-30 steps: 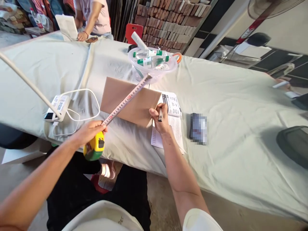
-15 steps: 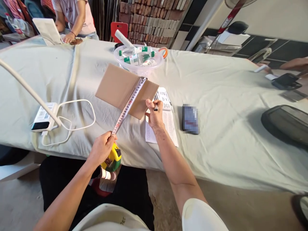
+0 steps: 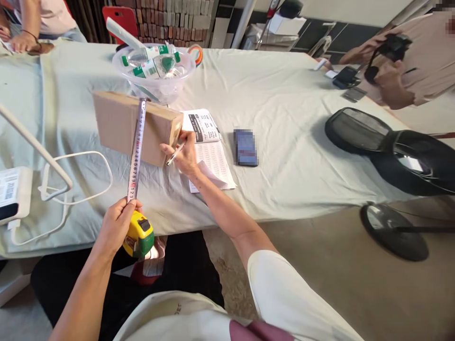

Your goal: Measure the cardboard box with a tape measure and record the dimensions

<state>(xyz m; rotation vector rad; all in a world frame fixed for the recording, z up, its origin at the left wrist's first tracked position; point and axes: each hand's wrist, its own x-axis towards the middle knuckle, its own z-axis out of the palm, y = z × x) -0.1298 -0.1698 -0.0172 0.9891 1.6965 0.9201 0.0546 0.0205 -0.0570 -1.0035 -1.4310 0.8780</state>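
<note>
My left hand (image 3: pixel 119 220) is closed on the pulled-out blade of a tape measure (image 3: pixel 138 234), whose yellow and green case hangs just below the fingers. The white blade runs up across a brown cardboard box (image 3: pixel 119 125), with its metal end at the box's far upper edge. The box stands tilted on the cloth, showing a broad face and a narrow side. At the box's right end, my right hand (image 3: pixel 186 154) holds a pen (image 3: pixel 175 155), its thumb near or against the cardboard. Under that wrist lies an open printed booklet (image 3: pixel 213 161).
A clear plastic basin (image 3: pixel 159 85) with bottles stands behind the box. A phone (image 3: pixel 246 148) lies right of the booklet, and a black rounded object (image 3: pixel 359 132) farther right. A white device with a looped cable (image 3: pixel 106 166) is at left. Two other people are at the table, one holding a camera (image 3: pixel 394 47).
The view has swung right, bringing a person with a camera into sight. The box has been tipped so its narrow side shows, and the tape blade now stands more upright in the picture.
</note>
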